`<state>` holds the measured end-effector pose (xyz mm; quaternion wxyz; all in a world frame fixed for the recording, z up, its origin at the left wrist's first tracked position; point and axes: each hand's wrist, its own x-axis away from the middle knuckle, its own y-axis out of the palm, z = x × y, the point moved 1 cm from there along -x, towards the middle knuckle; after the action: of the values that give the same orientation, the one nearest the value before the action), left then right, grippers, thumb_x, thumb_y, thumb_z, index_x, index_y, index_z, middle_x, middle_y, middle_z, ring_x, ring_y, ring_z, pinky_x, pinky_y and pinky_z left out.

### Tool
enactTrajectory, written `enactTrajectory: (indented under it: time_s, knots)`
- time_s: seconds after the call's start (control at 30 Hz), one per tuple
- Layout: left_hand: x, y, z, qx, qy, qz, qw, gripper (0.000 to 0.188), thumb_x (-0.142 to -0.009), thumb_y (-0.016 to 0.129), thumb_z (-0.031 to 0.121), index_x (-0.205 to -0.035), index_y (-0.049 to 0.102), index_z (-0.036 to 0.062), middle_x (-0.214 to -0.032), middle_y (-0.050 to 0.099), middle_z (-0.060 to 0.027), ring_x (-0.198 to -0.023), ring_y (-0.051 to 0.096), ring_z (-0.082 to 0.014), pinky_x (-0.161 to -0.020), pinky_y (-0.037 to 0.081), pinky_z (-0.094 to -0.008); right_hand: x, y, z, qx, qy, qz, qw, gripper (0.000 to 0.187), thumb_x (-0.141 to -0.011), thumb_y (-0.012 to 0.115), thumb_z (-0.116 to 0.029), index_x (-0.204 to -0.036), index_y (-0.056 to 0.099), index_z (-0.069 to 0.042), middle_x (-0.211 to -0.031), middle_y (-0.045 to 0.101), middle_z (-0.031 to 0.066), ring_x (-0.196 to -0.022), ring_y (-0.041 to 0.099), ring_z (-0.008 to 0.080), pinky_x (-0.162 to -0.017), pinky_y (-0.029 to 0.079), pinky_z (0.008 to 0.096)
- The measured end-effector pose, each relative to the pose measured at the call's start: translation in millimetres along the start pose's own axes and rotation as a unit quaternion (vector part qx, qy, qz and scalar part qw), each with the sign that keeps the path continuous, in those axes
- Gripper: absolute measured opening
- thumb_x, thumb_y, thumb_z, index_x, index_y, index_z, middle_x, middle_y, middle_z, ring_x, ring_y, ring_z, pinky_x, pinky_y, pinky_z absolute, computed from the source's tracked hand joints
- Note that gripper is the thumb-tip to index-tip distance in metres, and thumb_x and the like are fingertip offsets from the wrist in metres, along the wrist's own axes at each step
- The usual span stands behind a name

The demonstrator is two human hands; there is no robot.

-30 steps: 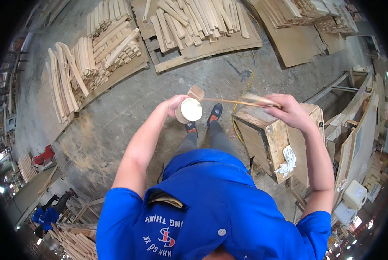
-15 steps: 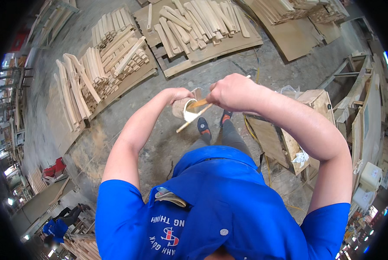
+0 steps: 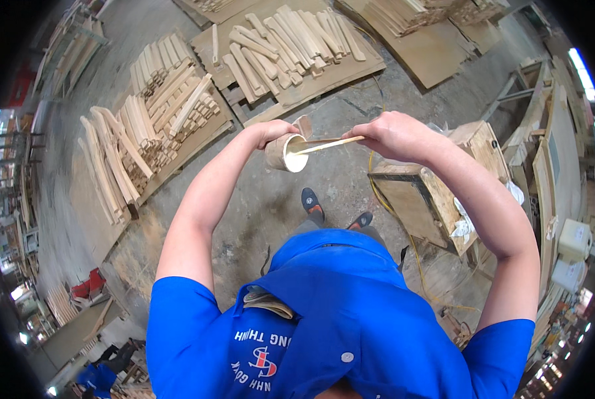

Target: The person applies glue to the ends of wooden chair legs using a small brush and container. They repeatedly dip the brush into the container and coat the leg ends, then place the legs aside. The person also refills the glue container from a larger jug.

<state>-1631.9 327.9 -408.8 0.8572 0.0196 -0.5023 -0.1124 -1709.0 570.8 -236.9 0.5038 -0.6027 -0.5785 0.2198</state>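
Observation:
My left hand point(image 3: 274, 133) is closed around a round, light-coloured cup point(image 3: 275, 156), tilted so that its opening faces me. White stuff point(image 3: 297, 161), like glue or paint, shows inside it. A brownish flat piece point(image 3: 302, 124) sticks up at the far rim; whether it belongs to the cup I cannot tell. My right hand point(image 3: 392, 135) pinches a thin pale wooden stick point(image 3: 330, 145), its far end reaching into the cup mouth. Alongside the stick runs a second, darker thin piece, held in the same fingers.
Shaped wooden pieces point(image 3: 291, 46) lie on a board ahead, and more timber point(image 3: 164, 100) is stacked on the left. A wooden box-like stand point(image 3: 404, 199) is to my right, with a yellow cable point(image 3: 417, 266) on the floor. Another person point(image 3: 101, 376) is at the lower left.
My right hand has moved right and slightly down, and the stick now points into the cup instead of crossing its front. The cup opening has turned more toward me. My feet have moved apart.

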Motion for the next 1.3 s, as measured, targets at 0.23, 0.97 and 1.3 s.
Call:
enactTrajectory:
  time_s: [0.23,0.97,1.3]
  knots:
    - [-1,44,35,-0.118,0.118,0.05,0.985,0.032,-0.093,0.046,0.031,-0.101,0.062,0.0036,-0.089,0.063,-0.0043,-0.074,0.06,-0.0113,-0.065,0.049,-0.0292,72,33,4,-0.308,0.234,0.016,0.922,0.03,-0.088,0.046,-0.014,-0.114,0.059,-0.009,-0.075,0.064,0.0116,-0.067,0.065,0.0187,-0.058,0.051,0.0329]
    - [147,340,115,-0.121,0.702,-0.052,0.7,0.03,-0.096,0.046,0.023,-0.109,0.056,-0.0021,-0.092,0.064,-0.0087,-0.084,0.059,-0.0118,-0.077,0.048,-0.0273,350,181,-122,-0.844,0.137,0.308,0.418,0.032,-0.096,0.042,-0.024,-0.129,0.04,-0.021,-0.073,0.059,0.0137,-0.041,0.043,0.0081,-0.032,0.032,0.018]
    - [165,357,113,0.02,0.808,-0.133,0.574,0.052,-0.095,0.039,0.038,-0.126,0.036,-0.0042,-0.11,0.055,-0.0279,-0.099,0.058,-0.0351,-0.086,0.048,-0.0435,337,189,-142,-0.945,-0.031,0.207,0.252,0.032,-0.098,0.037,-0.025,-0.13,0.039,-0.028,-0.078,0.059,0.0164,-0.042,0.045,0.0097,-0.032,0.035,0.0176]
